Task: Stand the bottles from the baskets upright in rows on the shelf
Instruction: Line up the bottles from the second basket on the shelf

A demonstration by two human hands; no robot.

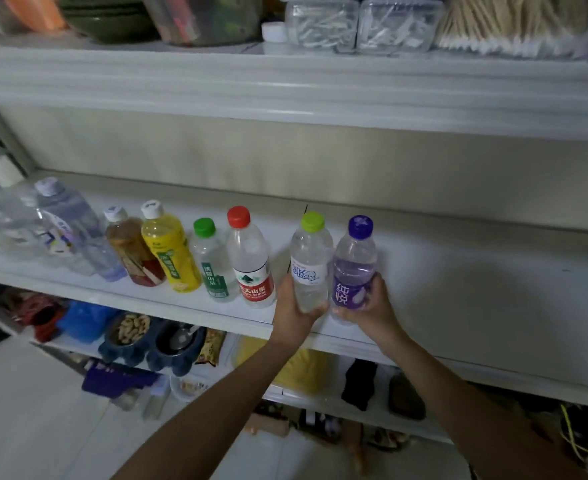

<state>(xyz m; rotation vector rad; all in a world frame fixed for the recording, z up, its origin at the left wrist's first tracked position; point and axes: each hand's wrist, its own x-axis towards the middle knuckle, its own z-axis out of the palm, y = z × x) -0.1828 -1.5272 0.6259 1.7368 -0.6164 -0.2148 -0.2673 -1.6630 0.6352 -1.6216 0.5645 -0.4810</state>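
We are holding two bottles side by side at the front edge of the shelf (459, 289), one in each hand. Our left hand (294, 308) is gripping the lime-cap bottle (310, 265) around its lower part, with the fingers (318, 309) curling round under the white label. Our right hand (372, 306) is gripping the purple bottle (353, 265) low down, its fingers wrapping round the purple label and the thumb (377, 284) lying against the side. Both bottles are standing upright and touching each other. We cannot tell whether their bases are resting on the shelf or hanging just above it.

To the left, a row is standing along the same shelf: the red-cap bottle (251, 268) is nearest, a small gap away from the lime-cap one, then the green-cap bottle (211, 265), the yellow bottle (171, 251), the brown bottle (130, 251) and several clear bottles (67, 223) at the far left, which are looking blurred. To the right of our hands the shelf is showing bare white board.

Above, clear boxes (322, 27) and cotton swabs (514, 26) are sitting on the upper shelf. Below, a blue bowl (112, 348) is holding peanuts (131, 329).
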